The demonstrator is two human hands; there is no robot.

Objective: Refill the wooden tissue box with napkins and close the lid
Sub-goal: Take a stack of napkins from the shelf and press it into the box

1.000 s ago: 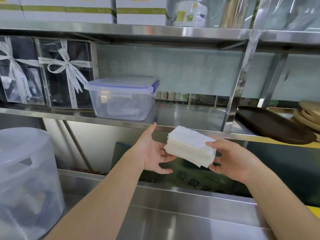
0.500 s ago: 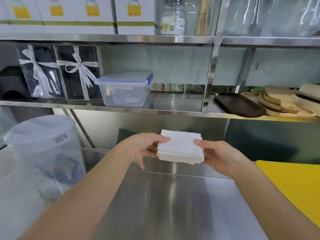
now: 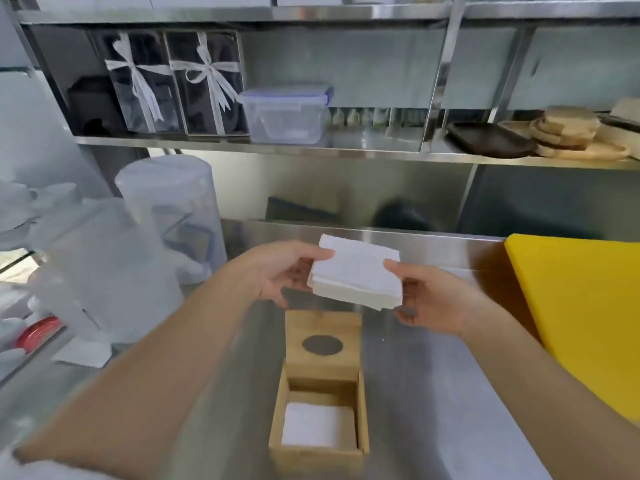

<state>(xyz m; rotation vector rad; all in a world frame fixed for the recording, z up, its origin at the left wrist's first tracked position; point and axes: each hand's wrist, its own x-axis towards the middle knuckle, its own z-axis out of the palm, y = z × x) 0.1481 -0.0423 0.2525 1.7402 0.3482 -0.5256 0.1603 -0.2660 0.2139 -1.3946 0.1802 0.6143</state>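
A stack of white napkins (image 3: 356,271) is held level between both hands above the steel counter. My left hand (image 3: 280,271) grips its left edge and my right hand (image 3: 429,299) grips its right edge. Below and nearer to me stands the wooden tissue box (image 3: 318,455), open at the top, with a few white napkins (image 3: 318,424) lying inside. Its lid (image 3: 323,341), wooden with a dark oval hole, is swung back and lies flat behind the box. The held stack hovers just beyond the lid.
A yellow cutting board (image 3: 581,313) lies on the counter at the right. Translucent plastic containers (image 3: 166,216) crowd the left side. The shelf above holds a clear lidded tub (image 3: 287,114), ribboned gift boxes (image 3: 173,81), a dark tray (image 3: 491,138) and wooden boards (image 3: 568,133).
Both hands have carried the napkin stack down from shelf height to above the counter. The view tilted down, so the open wooden box is now in sight.
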